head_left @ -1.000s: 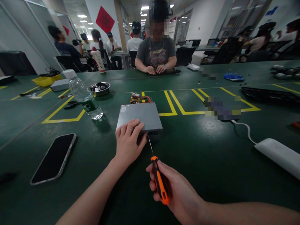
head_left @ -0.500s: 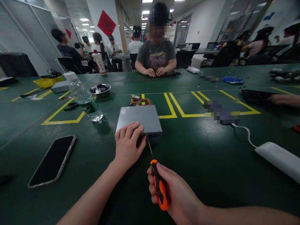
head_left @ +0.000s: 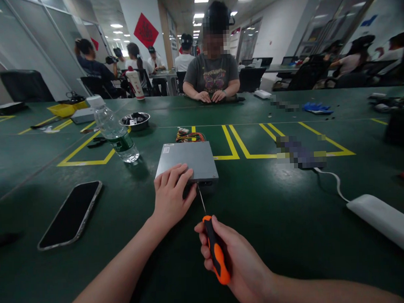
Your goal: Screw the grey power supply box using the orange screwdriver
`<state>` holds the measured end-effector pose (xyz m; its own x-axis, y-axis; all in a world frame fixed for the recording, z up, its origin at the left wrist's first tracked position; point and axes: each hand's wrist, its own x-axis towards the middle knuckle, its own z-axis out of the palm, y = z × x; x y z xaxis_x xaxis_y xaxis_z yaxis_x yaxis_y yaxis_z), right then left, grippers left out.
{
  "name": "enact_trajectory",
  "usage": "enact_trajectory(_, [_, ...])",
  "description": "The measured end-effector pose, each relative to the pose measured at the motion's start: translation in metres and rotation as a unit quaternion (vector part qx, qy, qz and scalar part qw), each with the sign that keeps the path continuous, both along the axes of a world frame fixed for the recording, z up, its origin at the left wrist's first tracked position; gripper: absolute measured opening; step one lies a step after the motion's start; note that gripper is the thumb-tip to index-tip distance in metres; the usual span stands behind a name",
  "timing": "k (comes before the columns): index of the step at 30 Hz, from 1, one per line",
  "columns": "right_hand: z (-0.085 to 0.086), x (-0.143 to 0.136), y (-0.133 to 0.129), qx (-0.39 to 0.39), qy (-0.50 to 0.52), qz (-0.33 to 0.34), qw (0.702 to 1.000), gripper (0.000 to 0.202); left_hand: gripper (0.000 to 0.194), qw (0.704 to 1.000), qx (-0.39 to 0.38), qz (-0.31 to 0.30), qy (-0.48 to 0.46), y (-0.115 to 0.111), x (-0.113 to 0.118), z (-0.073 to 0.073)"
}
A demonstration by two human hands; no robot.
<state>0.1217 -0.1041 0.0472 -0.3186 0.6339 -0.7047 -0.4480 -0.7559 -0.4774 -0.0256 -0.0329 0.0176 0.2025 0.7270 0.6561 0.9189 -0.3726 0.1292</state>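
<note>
A grey metal computer power supply lies flat on the green table, its bundle of coloured cables at the far side. My left hand holds its near left corner, fingers spread over the top and thumb against the front face. In my right hand is a screwdriver with an orange and black handle, fingers wrapped round it. Its thin shaft points up and away, and the tip meets the front face near my left thumb. Whatever the tip touches is too small to make out.
To the left are a phone and a water bottle, with a metal bowl of small parts behind. A white power strip with a cord lies right. Across the table sits a person. Yellow tape marks the tabletop.
The screwdriver's handle has turned a little in my right hand, and its butt has shifted slightly right. My left hand and the power supply stay put. Another person's hand at the right has left view.
</note>
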Motion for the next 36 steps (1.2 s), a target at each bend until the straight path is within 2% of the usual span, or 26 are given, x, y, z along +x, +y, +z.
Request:
enact_trajectory(3, [-0.006,0.001,0.0,-0.006,0.017,-0.03,0.999,0.03,0.03,1.0,-0.006,0.002,-0.001,0.0,0.0,0.0])
enact_trajectory(7, [-0.012,0.002,-0.002,0.028,0.017,-0.049,0.998,0.016,0.029,1.0,-0.008,0.002,0.001,0.0,0.0,0.001])
enact_trajectory(10, [-0.012,0.001,-0.003,0.046,0.0,-0.036,0.998,0.016,0.029,1.0,-0.004,0.0,0.003,-0.001,0.0,0.002])
enact_trajectory(17, [-0.008,-0.002,-0.003,0.01,-0.006,-0.002,1.0,0.026,0.028,1.0,-0.003,-0.003,0.008,-0.001,0.0,0.002])
enact_trajectory(22, [-0.007,-0.002,-0.002,0.021,-0.017,-0.029,0.999,0.008,0.029,1.0,-0.007,-0.002,0.003,-0.001,0.0,0.002])
enact_trajectory(25, [-0.007,-0.001,-0.003,0.03,-0.028,-0.022,0.999,0.017,0.029,1.0,-0.009,-0.004,0.0,0.0,0.0,0.001])
enact_trajectory(32, [-0.008,-0.001,-0.005,0.017,0.03,0.026,0.999,0.027,0.03,1.0,-0.005,-0.001,-0.003,0.0,0.0,0.0])
enact_trajectory(36, [-0.01,-0.002,-0.005,0.012,0.001,-0.007,1.0,0.016,0.029,1.0,-0.008,-0.004,0.002,-0.001,0.0,0.001])
